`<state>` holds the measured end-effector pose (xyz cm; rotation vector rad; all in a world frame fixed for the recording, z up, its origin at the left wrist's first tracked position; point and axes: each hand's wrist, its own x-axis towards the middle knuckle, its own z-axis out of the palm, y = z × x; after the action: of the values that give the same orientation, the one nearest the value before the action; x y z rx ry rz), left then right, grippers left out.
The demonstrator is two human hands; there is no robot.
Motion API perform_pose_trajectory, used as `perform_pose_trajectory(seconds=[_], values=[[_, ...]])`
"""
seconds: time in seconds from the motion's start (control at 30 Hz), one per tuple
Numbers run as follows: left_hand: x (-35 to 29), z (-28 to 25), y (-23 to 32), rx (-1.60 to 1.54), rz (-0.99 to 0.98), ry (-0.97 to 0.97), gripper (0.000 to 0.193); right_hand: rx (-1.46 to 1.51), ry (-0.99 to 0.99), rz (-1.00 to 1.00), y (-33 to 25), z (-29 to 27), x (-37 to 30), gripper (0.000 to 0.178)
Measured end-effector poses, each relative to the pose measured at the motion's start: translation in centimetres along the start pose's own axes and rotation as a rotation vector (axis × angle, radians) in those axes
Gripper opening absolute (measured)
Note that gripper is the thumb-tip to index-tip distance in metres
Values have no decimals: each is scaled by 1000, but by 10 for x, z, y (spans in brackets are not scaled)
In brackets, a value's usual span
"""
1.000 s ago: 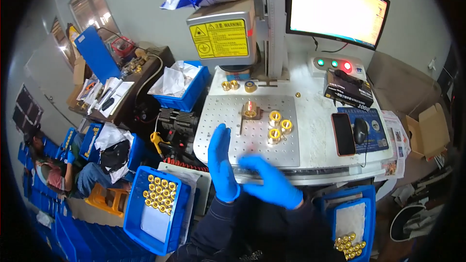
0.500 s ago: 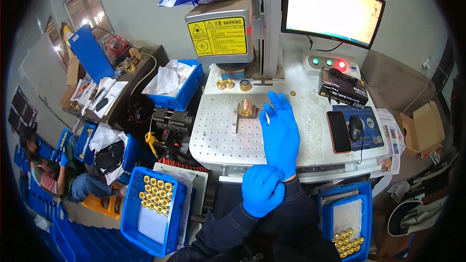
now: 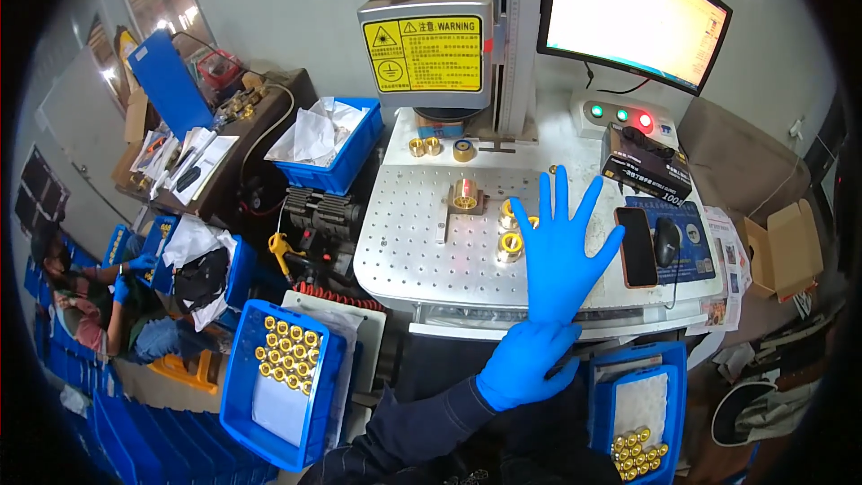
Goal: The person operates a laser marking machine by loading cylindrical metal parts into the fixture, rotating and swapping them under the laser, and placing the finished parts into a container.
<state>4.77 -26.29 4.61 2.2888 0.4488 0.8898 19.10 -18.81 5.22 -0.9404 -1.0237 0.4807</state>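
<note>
My right hand [image 3: 566, 247], in a blue glove, is held up over the worktable's front with its fingers spread, holding nothing. Across its wrist lies my gloved left hand [image 3: 530, 365], fingers closed on the cuff of the right glove. Just left of the right hand's fingers stand a few brass ring-shaped fittings [image 3: 510, 248], partly covered by them. Another brass fitting [image 3: 464, 194] sits in a small holder on the perforated metal plate [image 3: 400, 251], below the boxy machine head [image 3: 426, 54] with a yellow warning label.
Blue bins with brass fittings stand at lower left [image 3: 235, 395] and lower right [image 3: 673, 395]. A phone [image 3: 635, 247], mouse [image 3: 666, 242] and glove box [image 3: 645, 166] lie on the table's right. A monitor [image 3: 633, 18] hangs behind. Another person [image 3: 99, 305] sits far left.
Both hands have shifted right together. The right hand's fingers have spread apart, and the fittings it covered now show. The left hand stays at the right cuff. The view has shifted slightly.
</note>
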Motion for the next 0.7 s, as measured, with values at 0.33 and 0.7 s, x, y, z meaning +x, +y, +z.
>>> perform_pose_trajectory(seconds=[0.33, 0.7], values=[[35, -108, -139, 343, -154, 468, 71, -1040, -482, -267, 21, -25, -9, 26], [84, -115, -237, 416, -111, 197, 52, -601, -382, -58, 67, -14, 48, 23]])
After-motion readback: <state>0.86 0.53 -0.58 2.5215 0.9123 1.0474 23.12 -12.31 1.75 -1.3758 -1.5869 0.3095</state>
